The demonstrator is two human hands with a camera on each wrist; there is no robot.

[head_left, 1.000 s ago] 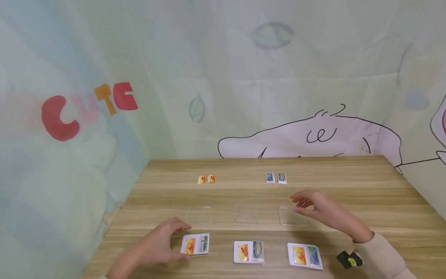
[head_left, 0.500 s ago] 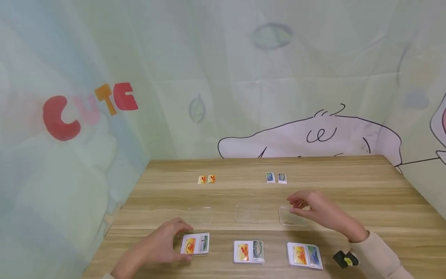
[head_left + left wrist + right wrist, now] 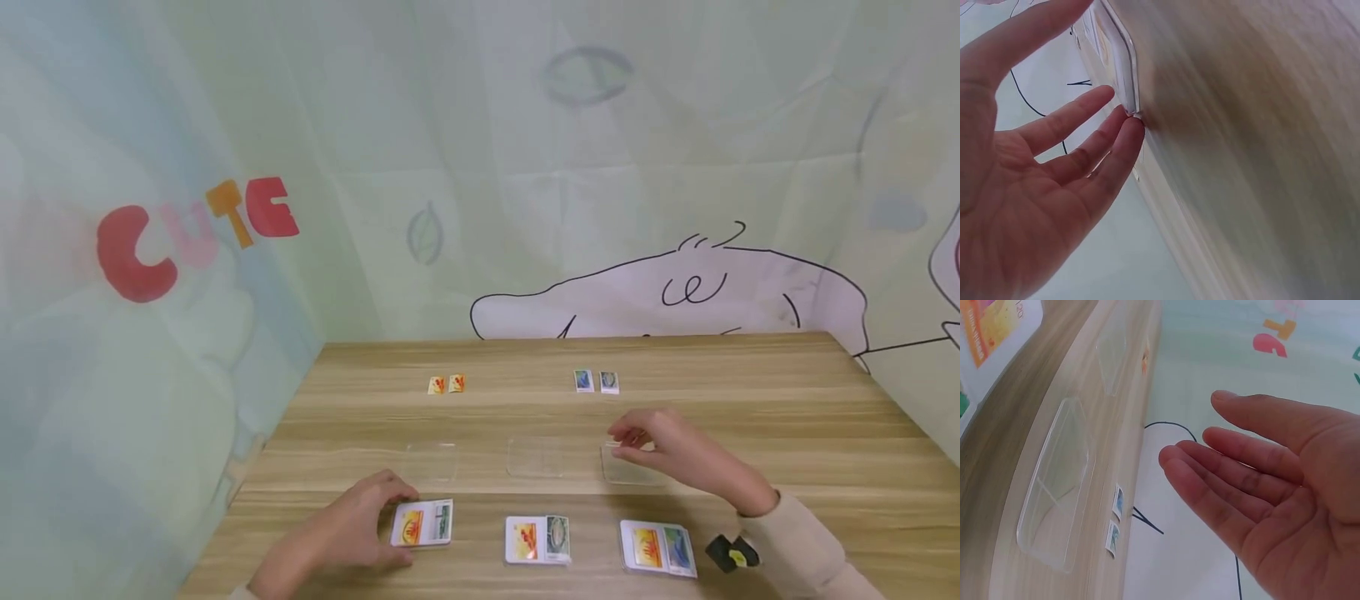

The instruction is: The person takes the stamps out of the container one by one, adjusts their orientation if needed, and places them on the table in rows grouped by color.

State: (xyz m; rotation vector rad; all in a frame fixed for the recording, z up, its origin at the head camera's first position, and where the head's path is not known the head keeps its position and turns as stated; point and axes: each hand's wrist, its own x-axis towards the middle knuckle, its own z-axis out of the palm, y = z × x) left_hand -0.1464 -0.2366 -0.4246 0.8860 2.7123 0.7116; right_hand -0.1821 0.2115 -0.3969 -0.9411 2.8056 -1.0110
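My left hand [image 3: 351, 523] spreads around the left card stack [image 3: 422, 523], seemingly for lifting, which needs a pinch; my right hand [image 3: 666, 444] hovers, relaxed and empty, near a clear tray [image 3: 630, 482].

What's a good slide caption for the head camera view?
Left hand beside the leftmost card stack, right hand raised over the wooden table, four small picture cards beyond.

Behind the far edge of the wood-grained table [image 3: 525, 417] hangs a pale green, creased backdrop [image 3: 420, 125] — apparently fabric — with a black-outlined white figure [image 3: 637, 304] toward the far right corner and colourful "CUTE" lettering [image 3: 223, 198] beyond the left edge.
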